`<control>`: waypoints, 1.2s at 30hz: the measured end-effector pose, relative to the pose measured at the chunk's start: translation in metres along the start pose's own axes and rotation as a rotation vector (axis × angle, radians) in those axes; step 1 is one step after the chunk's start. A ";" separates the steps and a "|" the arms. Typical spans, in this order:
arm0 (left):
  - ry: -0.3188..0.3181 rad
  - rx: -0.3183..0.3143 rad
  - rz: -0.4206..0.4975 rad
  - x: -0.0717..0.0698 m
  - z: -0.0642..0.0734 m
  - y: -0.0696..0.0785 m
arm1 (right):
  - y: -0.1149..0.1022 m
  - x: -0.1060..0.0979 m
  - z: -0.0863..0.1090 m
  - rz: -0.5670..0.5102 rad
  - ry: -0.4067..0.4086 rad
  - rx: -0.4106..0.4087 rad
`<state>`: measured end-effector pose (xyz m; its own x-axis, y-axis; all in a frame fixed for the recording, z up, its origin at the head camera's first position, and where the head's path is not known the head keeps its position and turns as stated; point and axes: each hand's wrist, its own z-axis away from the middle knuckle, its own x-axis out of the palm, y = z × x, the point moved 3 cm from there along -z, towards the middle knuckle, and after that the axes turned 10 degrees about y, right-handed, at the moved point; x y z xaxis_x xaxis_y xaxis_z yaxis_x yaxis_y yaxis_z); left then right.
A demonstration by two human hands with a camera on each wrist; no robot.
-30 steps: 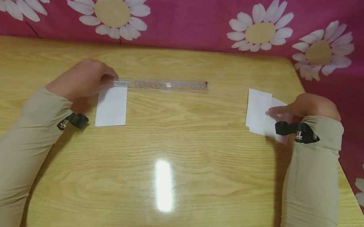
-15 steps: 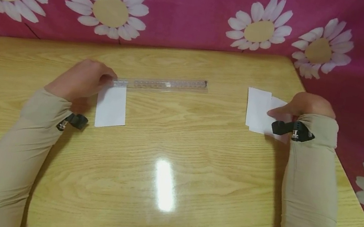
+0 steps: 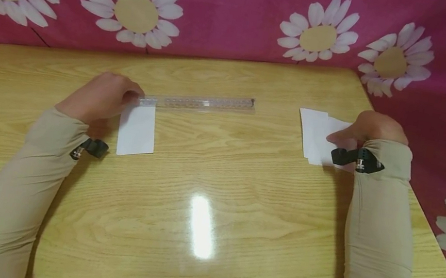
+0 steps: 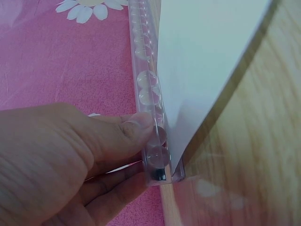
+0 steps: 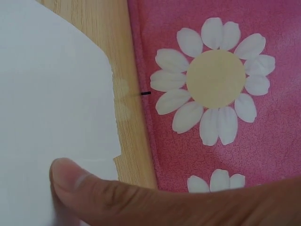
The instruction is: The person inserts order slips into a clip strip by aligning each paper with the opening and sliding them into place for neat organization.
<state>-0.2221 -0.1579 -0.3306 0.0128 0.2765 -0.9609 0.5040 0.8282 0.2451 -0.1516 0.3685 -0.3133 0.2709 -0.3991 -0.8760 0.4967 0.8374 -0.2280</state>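
Note:
My left hand (image 3: 101, 96) pinches the near-left end of a long clear plastic strip (image 3: 206, 105) between thumb and fingers. In the left wrist view the strip (image 4: 146, 84) shows a row of round clear bulges. A white paper card (image 3: 137, 132) stands against it, its edge along the strip beside my fingers. At the right, my right hand (image 3: 377, 129) pinches overlapping white paper cards (image 3: 313, 129), thumb on top. The right wrist view shows the thumb on a white paper (image 5: 51, 103) with an uneven edge; the fingers beneath are hidden.
Both hands work over a light wooden table (image 3: 241, 186) with a bright light reflection near the middle. A pink cloth with daisies (image 3: 235, 13) hangs behind the table and along its right side. Each wrist carries a black strap (image 3: 90, 147).
The paper cards at my right hand have shifted slightly left and turned a little, and that hand has moved slightly left. My left hand, the strip and the left card have stayed put.

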 end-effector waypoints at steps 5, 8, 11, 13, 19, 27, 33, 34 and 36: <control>-0.006 -0.002 -0.003 0.000 -0.001 -0.001 | -0.002 -0.001 0.002 0.054 0.074 -0.025; -0.015 -0.007 -0.004 0.000 -0.001 -0.001 | -0.002 -0.001 0.003 0.089 0.113 -0.043; -0.022 -0.013 -0.001 0.000 -0.001 -0.002 | -0.002 0.000 0.003 0.090 0.117 -0.043; -0.026 -0.020 0.006 0.000 -0.001 -0.001 | -0.002 0.000 0.001 0.089 0.117 -0.045; -0.030 -0.036 0.024 0.000 0.000 -0.001 | -0.004 -0.001 0.003 0.094 0.161 -0.040; -0.036 -0.042 0.030 0.000 0.000 0.000 | -0.002 -0.001 0.002 0.081 0.196 -0.020; -0.038 -0.046 0.027 0.000 0.000 0.000 | -0.002 -0.001 0.001 0.078 0.225 -0.015; -0.037 -0.046 0.027 0.000 0.000 0.000 | -0.002 -0.001 0.001 0.077 0.226 -0.016; -0.032 -0.040 0.027 0.000 0.000 0.000 | -0.002 -0.001 0.002 0.077 0.229 -0.022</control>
<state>-0.2218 -0.1581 -0.3308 0.0538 0.2838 -0.9574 0.4682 0.8397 0.2752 -0.1517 0.3665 -0.3111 0.1118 -0.2408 -0.9641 0.4631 0.8710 -0.1639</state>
